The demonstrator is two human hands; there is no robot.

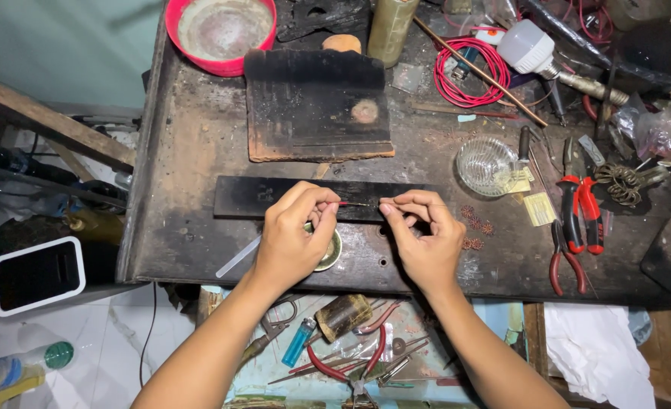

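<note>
Both hands' fingers, left hand point(294, 238) and right hand point(425, 238), pinch a thin wire point(359, 204) above the dark bench point(184, 242).

Small brass dish point(329, 254) under left hand point(294, 238)

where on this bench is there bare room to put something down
Bare patch at the bench's left, between the red bowl, the scorched block and the left hand. A smaller one lies along the front edge right of the right hand. The right side, around the pliers and red wire coil, is crowded.
</note>
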